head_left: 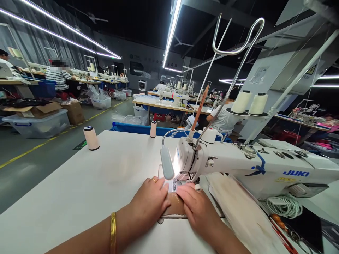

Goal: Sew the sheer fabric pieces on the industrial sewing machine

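My left hand (151, 197) rests on the white sewing table (79, 197), just left of the needle area. Its fingers are curled and pressed together beside the presser foot (176, 184). On the other side, my right hand (200, 204) bends its fingertips in close to the foot. Whatever either hand pinches is hidden under the fingers. Between the hands shows a brown, shiny plate (173, 206) in the machine bed. The white JUKI sewing machine (238, 158) stands to the right, and its small lamp (166, 162) lights the needle area.
Two thread spools, a larger one (91, 138) and a smaller one (153, 129), stand at the table's far side. Pale cloth (235, 211) lies under the machine arm. A coiled white cable (284, 206) and a dark tablet-like panel (304, 225) lie at right. Co-workers sit beyond.
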The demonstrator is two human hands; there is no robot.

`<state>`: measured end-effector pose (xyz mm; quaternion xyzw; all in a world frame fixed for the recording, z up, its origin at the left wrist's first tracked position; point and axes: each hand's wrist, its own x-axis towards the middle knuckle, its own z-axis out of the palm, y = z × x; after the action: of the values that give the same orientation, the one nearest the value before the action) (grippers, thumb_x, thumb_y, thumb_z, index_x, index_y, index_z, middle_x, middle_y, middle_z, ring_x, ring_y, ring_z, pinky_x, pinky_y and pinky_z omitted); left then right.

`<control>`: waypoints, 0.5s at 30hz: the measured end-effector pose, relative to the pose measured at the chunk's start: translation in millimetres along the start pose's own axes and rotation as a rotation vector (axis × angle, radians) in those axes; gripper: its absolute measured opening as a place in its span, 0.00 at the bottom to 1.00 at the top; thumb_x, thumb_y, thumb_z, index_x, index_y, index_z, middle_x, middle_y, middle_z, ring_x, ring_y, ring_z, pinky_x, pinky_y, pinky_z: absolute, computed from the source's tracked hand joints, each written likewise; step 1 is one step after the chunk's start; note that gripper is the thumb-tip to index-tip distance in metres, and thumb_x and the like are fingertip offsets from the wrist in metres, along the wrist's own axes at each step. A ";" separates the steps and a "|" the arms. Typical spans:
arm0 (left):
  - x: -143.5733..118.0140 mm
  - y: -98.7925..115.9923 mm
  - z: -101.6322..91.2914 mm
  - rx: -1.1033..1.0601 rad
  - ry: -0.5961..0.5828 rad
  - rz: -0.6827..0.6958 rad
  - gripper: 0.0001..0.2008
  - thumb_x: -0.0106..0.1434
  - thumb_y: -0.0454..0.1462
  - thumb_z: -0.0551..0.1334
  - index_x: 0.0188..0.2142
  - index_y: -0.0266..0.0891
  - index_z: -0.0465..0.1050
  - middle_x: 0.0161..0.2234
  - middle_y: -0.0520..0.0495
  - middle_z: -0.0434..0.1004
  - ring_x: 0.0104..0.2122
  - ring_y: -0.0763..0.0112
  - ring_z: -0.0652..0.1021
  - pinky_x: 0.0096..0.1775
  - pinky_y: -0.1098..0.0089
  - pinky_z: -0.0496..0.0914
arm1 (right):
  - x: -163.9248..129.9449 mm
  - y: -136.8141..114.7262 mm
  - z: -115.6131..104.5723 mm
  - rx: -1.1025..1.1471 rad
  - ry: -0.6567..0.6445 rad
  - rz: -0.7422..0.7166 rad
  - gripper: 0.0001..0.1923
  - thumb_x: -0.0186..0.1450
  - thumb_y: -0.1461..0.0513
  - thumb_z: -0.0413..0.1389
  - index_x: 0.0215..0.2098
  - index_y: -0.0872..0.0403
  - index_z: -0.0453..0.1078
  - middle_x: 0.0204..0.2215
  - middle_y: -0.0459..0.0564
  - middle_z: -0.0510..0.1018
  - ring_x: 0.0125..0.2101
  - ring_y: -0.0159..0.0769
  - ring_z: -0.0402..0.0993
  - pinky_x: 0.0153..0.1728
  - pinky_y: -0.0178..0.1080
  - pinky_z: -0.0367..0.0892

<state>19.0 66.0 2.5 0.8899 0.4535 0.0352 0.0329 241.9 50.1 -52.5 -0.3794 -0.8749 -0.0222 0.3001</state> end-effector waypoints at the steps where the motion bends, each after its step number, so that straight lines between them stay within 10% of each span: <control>1: -5.4 3.2 -5.6 -0.041 -0.040 0.025 0.05 0.70 0.35 0.63 0.42 0.39 0.78 0.44 0.41 0.82 0.42 0.51 0.81 0.43 0.56 0.75 | 1.8 -4.8 -1.6 0.050 0.010 -0.037 0.28 0.66 0.76 0.47 0.60 0.52 0.68 0.54 0.56 0.81 0.52 0.47 0.76 0.50 0.49 0.74; 6: -22.5 -1.6 -24.7 -0.375 -0.117 0.078 0.07 0.68 0.33 0.60 0.32 0.43 0.72 0.30 0.55 0.79 0.30 0.67 0.76 0.31 0.69 0.66 | 5.4 -23.4 -8.0 0.220 -0.090 -0.163 0.24 0.68 0.74 0.50 0.58 0.48 0.69 0.49 0.51 0.82 0.49 0.45 0.75 0.48 0.47 0.72; 15: -0.5 -32.1 1.5 -0.139 0.013 -0.088 0.01 0.65 0.33 0.59 0.37 0.41 0.69 0.43 0.42 0.76 0.43 0.54 0.75 0.44 0.57 0.71 | -3.0 -21.9 -8.9 0.280 -0.109 -0.249 0.15 0.66 0.73 0.51 0.46 0.51 0.69 0.42 0.49 0.81 0.42 0.39 0.75 0.42 0.42 0.68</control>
<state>-7.0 84.4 -2.0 0.8646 0.4887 0.0708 0.0930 233.2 30.2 -42.7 -0.2236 -0.9245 0.0834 0.2971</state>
